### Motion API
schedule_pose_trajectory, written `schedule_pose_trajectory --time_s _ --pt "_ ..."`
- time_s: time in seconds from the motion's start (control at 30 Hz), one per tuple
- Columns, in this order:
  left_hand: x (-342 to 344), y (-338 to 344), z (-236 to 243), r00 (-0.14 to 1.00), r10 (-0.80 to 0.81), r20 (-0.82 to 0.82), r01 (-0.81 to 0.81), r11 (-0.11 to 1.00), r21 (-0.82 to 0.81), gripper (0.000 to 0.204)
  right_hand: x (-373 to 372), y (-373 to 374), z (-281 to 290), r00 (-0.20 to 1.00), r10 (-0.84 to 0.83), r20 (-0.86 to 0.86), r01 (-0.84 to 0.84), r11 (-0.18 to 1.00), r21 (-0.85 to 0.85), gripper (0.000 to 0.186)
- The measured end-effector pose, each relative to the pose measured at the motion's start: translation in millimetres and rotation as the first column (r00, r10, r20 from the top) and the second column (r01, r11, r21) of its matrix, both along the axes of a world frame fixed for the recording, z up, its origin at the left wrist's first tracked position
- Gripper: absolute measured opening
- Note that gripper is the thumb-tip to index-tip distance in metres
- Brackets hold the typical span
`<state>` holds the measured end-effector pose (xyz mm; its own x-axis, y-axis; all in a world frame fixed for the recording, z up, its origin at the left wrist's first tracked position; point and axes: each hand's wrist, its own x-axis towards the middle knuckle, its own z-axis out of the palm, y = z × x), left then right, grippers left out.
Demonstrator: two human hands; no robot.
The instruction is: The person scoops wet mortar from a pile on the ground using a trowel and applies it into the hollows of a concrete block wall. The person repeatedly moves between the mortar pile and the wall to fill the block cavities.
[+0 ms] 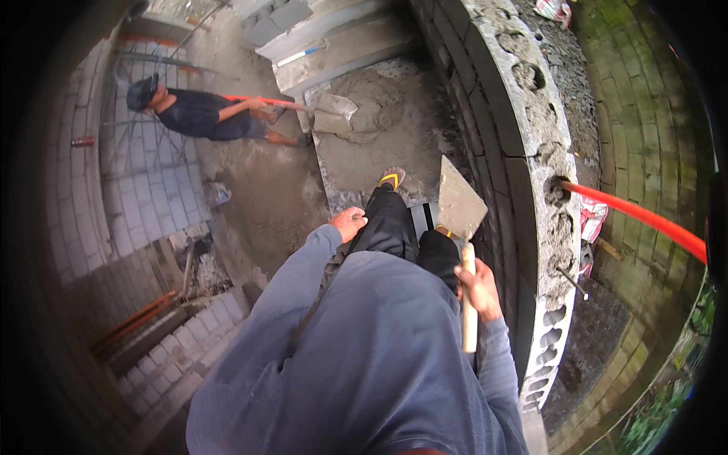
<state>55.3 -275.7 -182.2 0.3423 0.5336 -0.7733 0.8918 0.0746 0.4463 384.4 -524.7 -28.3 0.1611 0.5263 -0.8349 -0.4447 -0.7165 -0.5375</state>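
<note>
My right hand is wrapped round the pale wooden handle of a pointed trowel. The blade points away from me and has grey mortar smeared on it. My left hand is beside my left thigh with its fingers curled in. A small pale spot shows at its fingertips, and I cannot make out what, if anything, it holds. Ahead of my feet, a heap of wet mortar lies on a flat board. A shovel with an orange shaft rests its blade in the heap, held by a co-worker.
Close on my right runs a wall of hollow concrete blocks with mortar along its top. An orange pipe and a thin metal bar stick out of it. A blue-handled tool lies on a ledge ahead. Stacked blocks are at left.
</note>
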Motion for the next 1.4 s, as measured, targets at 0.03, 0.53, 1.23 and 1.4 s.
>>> schedule_pose_trajectory --time_s 0.03,0.53,1.23,1.4 --pt "1.0 -6.9 5.7 1.000 0.022 -0.004 -0.022 1.000 -0.004 0.045 3.5 18.0 -13.9 0.999 0.047 -0.013 -0.048 0.998 -0.046 0.021" --pt "-40.3 73.6 -216.1 0.993 -0.119 0.010 0.116 0.980 0.165 0.055 -68.4 262.8 -526.9 0.937 0.327 0.127 -0.275 0.909 -0.312 0.023" --pt "-77.0 181.0 -268.1 0.997 -0.079 0.007 0.079 0.997 0.010 0.051 -98.8 481.8 -794.5 0.924 0.351 0.152 -0.346 0.936 -0.063 0.023" --pt "-75.1 188.4 -266.0 0.998 -0.066 0.008 0.066 0.998 0.009 0.050 -92.5 456.7 -770.1 0.720 0.409 0.561 -0.446 0.892 -0.079 0.029"
